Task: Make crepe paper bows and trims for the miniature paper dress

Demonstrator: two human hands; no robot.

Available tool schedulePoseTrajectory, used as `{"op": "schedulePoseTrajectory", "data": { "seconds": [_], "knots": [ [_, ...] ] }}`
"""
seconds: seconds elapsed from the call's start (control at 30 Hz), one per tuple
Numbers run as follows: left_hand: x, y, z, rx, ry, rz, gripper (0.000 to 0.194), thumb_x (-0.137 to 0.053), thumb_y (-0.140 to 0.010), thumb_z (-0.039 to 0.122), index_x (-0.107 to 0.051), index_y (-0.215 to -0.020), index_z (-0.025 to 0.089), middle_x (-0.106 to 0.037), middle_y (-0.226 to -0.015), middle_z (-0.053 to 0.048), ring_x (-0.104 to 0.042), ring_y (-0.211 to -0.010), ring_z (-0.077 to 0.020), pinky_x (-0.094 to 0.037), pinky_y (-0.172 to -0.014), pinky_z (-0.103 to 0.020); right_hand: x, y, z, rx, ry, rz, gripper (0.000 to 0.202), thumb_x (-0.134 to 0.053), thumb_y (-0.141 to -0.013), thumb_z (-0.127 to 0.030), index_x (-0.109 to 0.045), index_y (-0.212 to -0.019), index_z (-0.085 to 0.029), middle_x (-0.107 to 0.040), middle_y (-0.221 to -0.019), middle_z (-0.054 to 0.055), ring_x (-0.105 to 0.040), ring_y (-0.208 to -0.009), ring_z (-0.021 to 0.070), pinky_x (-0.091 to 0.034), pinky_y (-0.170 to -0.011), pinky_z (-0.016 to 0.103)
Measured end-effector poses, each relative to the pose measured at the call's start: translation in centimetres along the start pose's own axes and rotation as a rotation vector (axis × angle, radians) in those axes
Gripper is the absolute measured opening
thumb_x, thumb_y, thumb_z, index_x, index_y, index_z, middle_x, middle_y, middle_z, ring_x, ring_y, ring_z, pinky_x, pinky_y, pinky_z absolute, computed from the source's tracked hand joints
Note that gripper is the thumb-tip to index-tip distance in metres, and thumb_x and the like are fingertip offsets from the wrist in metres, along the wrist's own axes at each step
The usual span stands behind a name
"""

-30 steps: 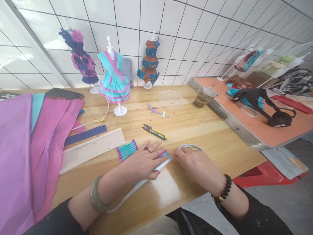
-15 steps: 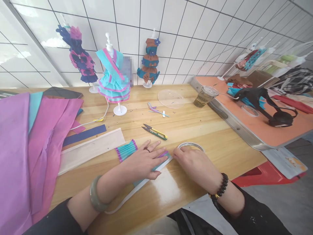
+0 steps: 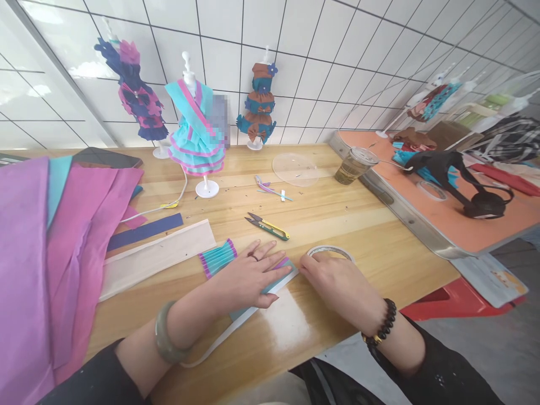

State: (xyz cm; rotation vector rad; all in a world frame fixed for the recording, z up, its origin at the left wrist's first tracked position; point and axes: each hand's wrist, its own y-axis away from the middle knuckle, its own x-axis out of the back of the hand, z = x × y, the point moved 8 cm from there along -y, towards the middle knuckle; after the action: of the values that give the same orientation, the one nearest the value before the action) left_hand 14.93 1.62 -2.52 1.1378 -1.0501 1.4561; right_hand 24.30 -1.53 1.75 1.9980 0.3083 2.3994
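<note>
My left hand (image 3: 253, 275) lies flat with fingers spread on a teal strip (image 3: 241, 313) that has a purple edge. A white tape strip (image 3: 236, 324) runs along the near side of the teal strip and curls off toward me. My right hand (image 3: 337, 284) is closed around the near part of a tape roll (image 3: 331, 248), its fingertips by the right end of the strip. Pleated turquoise fabric with purple edges (image 3: 218, 259) rests beside my left hand. Beyond my hands lie yellow-green thread snips (image 3: 270, 227).
Pink and purple fabric (image 3: 31, 253) covers the left side, near a white strip (image 3: 160, 253) and a navy strip (image 3: 145, 232). Three dressed mannequins, one in turquoise (image 3: 198, 152), stand at the wall. A cup (image 3: 354, 167) is near the orange table (image 3: 447, 230).
</note>
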Motion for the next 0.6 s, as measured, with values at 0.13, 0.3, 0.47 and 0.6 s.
{"op": "schedulePoseTrajectory", "data": {
  "seconds": [0.13,0.3,0.47,0.6],
  "knots": [
    [0.0,0.0,0.0,-0.006,0.002,0.004,0.056,-0.042,-0.082,0.048,-0.033,-0.133,0.026,-0.030,-0.143,-0.006,-0.017,-0.132,-0.0302,-0.012,-0.105,-0.048,0.2,0.1,0.0,0.014,-0.015,0.024,0.015,-0.044,-0.087,-0.020,-0.052,-0.075,-0.017,-0.058,-0.064,0.002,-0.052,-0.054,0.0139,-0.021,-0.048,0.028],
    [0.0,0.0,0.0,-0.004,-0.001,0.013,0.055,-0.042,-0.082,0.048,-0.035,-0.132,0.027,-0.031,-0.143,-0.006,-0.019,-0.132,-0.0301,-0.012,-0.105,-0.048,0.4,0.3,0.0,0.018,-0.021,0.009,0.014,-0.045,-0.086,-0.018,-0.052,-0.074,-0.018,-0.057,-0.066,0.002,-0.051,-0.056,0.0136,-0.023,-0.050,0.027],
    [0.0,0.1,0.1,-0.006,-0.005,0.028,0.055,-0.042,-0.082,0.049,-0.036,-0.131,0.026,-0.033,-0.142,-0.006,-0.019,-0.132,-0.0283,-0.011,-0.106,-0.046,0.2,0.6,0.0,0.038,-0.043,0.028,0.018,-0.042,-0.088,-0.020,-0.052,-0.073,-0.018,-0.057,-0.066,0.002,-0.050,-0.059,0.0134,-0.024,-0.052,0.026],
    [-0.1,0.0,0.0,-0.004,-0.006,0.010,0.055,-0.041,-0.083,0.049,-0.035,-0.132,0.026,-0.031,-0.143,-0.006,-0.018,-0.132,-0.0290,-0.010,-0.106,-0.046,0.1,1.1,0.1,0.049,-0.054,0.035,0.018,-0.042,-0.088,-0.020,-0.051,-0.073,-0.019,-0.055,-0.066,0.001,-0.049,-0.060,0.0136,-0.025,-0.053,0.026]
  ]
}}
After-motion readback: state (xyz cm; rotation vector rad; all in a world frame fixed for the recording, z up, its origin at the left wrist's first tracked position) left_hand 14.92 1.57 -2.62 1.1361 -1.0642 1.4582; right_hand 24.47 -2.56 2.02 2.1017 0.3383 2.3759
